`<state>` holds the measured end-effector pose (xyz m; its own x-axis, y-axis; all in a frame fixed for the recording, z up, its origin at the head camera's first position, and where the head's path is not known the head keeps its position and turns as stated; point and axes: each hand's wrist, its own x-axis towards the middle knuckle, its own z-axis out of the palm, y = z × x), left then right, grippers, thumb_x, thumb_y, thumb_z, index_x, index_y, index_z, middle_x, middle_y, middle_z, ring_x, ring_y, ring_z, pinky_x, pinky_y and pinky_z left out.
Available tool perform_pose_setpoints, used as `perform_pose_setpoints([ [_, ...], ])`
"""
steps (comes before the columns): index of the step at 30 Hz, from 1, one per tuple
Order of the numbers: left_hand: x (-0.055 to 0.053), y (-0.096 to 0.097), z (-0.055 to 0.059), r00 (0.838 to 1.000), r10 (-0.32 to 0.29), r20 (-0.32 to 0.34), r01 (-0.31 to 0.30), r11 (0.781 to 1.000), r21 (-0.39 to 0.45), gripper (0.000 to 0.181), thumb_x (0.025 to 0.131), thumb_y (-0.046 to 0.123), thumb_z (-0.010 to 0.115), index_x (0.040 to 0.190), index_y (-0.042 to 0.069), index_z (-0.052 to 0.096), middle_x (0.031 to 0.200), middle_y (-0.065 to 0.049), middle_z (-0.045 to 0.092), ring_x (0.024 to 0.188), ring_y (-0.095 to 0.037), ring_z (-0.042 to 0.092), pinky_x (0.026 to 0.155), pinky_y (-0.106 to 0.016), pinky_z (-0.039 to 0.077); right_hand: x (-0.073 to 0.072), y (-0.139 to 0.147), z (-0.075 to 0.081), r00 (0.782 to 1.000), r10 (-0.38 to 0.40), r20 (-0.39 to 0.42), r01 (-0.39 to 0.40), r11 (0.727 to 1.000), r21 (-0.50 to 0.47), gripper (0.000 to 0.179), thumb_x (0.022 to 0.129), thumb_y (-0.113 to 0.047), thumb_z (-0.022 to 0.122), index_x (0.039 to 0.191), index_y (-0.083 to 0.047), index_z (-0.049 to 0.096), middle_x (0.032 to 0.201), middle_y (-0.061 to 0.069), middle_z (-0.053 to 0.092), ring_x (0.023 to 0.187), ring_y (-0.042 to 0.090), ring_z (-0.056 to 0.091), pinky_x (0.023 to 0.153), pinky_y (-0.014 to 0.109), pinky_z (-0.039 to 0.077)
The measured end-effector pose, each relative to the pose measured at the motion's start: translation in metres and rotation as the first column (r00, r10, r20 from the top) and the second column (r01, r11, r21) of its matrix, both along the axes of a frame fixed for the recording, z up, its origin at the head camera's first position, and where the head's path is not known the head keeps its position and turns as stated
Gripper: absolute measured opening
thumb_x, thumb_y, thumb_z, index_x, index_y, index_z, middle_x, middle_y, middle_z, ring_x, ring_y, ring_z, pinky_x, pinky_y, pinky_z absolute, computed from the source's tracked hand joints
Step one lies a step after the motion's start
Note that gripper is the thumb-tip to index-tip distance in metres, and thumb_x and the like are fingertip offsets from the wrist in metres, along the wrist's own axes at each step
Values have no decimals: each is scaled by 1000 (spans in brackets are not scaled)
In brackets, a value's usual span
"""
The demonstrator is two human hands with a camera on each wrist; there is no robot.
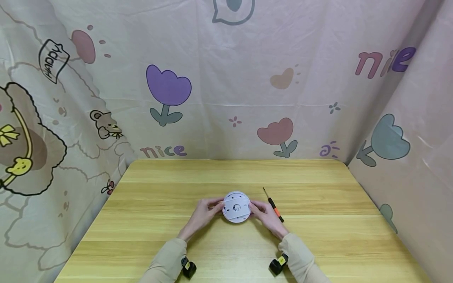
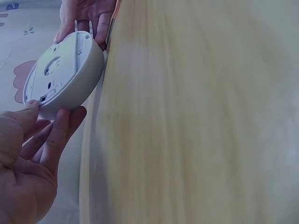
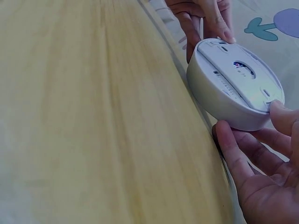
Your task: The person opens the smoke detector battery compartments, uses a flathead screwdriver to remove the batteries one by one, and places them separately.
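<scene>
Both hands hold a round white plastic device [image 1: 236, 207], shaped like a smoke alarm, above the wooden table. Its flat face, with slots and a central round hole, is turned up towards the head camera. My left hand [image 1: 204, 213] pinches the left edge, thumb on the flat face and fingers under the rim, as the left wrist view shows. On the opposite edge my right hand [image 1: 267, 216] grips it the same way, thumb on top in the right wrist view. The underside of the device [image 3: 233, 88] is hidden. Just beyond the right hand lies a screwdriver [image 1: 273, 204] with a black and orange handle.
The wooden table [image 1: 159, 188] reaches back to a printed cloth backdrop [image 1: 219, 78], which also hangs along the left and right sides. A black wrist camera [image 1: 189, 269] sits at the left sleeve, another black camera [image 1: 278, 264] at the right sleeve.
</scene>
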<state>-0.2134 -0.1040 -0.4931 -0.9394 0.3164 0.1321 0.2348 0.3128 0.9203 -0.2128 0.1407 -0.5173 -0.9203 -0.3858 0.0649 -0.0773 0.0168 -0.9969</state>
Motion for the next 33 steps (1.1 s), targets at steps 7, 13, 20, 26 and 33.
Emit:
perform_pose_setpoints([
  [7, -3, 0, -5, 1000, 4, 9, -4, 1000, -10, 37, 86, 27, 57, 116, 6, 59, 106, -14, 65, 86, -14, 65, 70, -17, 55, -1, 1, -2, 999, -42, 23, 42, 999, 19, 46, 90, -29, 51, 122, 4, 50, 109, 25, 60, 88, 17, 64, 81, 32, 54],
  [13, -2, 1, -3, 1000, 6, 28, -6, 1000, -2, 37, 86, 27, 57, 116, 5, 59, 107, -15, 65, 87, -15, 65, 70, -19, 55, 0, 0, 1, 996, -80, 31, 79, 996, 30, 44, 90, -25, 51, 123, 4, 49, 112, 25, 59, 89, 20, 64, 83, 35, 54],
  [20, -1, 0, -4, 998, 0, 67, -2, 999, 35, 36, 86, 23, 57, 116, 3, 58, 110, -19, 62, 91, -22, 64, 71, -22, 55, 1, 1, 0, 994, -98, 39, 97, 995, 34, 46, 87, -25, 55, 122, 5, 50, 113, 26, 58, 88, 23, 65, 83, 36, 53],
  [26, -1, -1, -5, 995, 2, 101, -6, 999, 42, 38, 86, 24, 57, 116, 1, 57, 111, -21, 61, 91, -20, 64, 72, -22, 55, 1, 2, -2, 997, -69, 17, 68, 998, 15, 44, 86, -24, 57, 120, 4, 52, 111, 25, 59, 87, 18, 65, 81, 31, 54],
  [33, -2, -2, -6, 994, 3, 111, -9, 999, 52, 34, 86, 21, 56, 115, 2, 59, 110, -21, 62, 89, -20, 64, 71, -25, 56, 1, 1, -3, 999, -52, -4, 52, 999, -2, 39, 87, -20, 56, 119, 2, 54, 111, 22, 60, 86, 15, 65, 77, 33, 55],
])
